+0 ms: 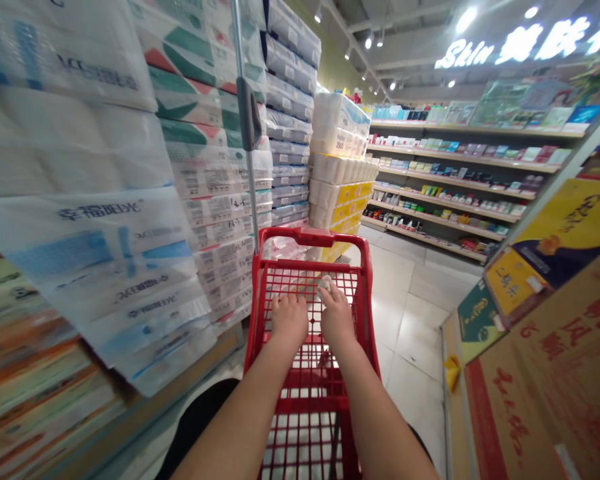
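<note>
In the head view both forearms reach forward over a red plastic mesh shopping basket (367, 333). My left hand (289, 319) is palm down over the mesh, its fingers extended forward with nothing visible in them. Beside it, my right hand (337, 317) has its fingers closed on a small crumpled whitish thing (325, 283); its exact kind is unclear. A small dark red item (325, 358) shows between the wrists, too blurred to name. A grey pole with a dark grip (249, 113) rises at the basket's left far corner.
Stacked tissue packs (125, 247) line the left side, with more wrapped paper packs (340, 160) ahead. Shelves of small boxed goods (460, 170) stand at the back right. Cardboard cartons (555, 347) border the tiled aisle (410, 340) on the right.
</note>
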A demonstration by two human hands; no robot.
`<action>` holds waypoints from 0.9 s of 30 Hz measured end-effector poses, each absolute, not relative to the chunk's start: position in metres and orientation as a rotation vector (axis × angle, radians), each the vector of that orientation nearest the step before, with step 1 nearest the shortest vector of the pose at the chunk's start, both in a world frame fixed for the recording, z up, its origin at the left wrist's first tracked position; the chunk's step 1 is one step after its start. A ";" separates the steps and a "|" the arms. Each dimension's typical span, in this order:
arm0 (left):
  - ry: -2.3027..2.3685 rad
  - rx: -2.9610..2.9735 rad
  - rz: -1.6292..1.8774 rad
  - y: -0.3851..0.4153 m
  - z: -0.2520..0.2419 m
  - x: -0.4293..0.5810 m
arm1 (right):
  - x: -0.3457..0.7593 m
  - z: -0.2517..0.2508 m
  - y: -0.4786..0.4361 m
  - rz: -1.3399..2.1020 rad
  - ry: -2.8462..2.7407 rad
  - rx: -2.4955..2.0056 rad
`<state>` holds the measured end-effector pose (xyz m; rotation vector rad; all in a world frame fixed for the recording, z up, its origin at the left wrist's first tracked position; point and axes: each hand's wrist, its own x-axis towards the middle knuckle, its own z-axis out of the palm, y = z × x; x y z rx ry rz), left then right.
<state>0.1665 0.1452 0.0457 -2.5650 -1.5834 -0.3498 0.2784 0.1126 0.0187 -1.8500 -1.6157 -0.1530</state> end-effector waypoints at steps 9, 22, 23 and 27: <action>-1.565 -2.561 -0.364 0.150 0.039 0.175 | 0.297 0.024 0.130 -0.229 -1.415 -1.817; -1.653 -2.542 -0.394 0.148 0.036 0.160 | 0.267 0.026 0.132 -0.210 -1.516 -1.892; -1.664 -2.540 -0.406 0.147 0.036 0.160 | 0.266 0.025 0.131 -0.209 -1.563 -1.877; -1.676 -2.550 -0.452 0.146 0.032 0.158 | 0.272 0.022 0.130 -0.230 -1.556 -1.854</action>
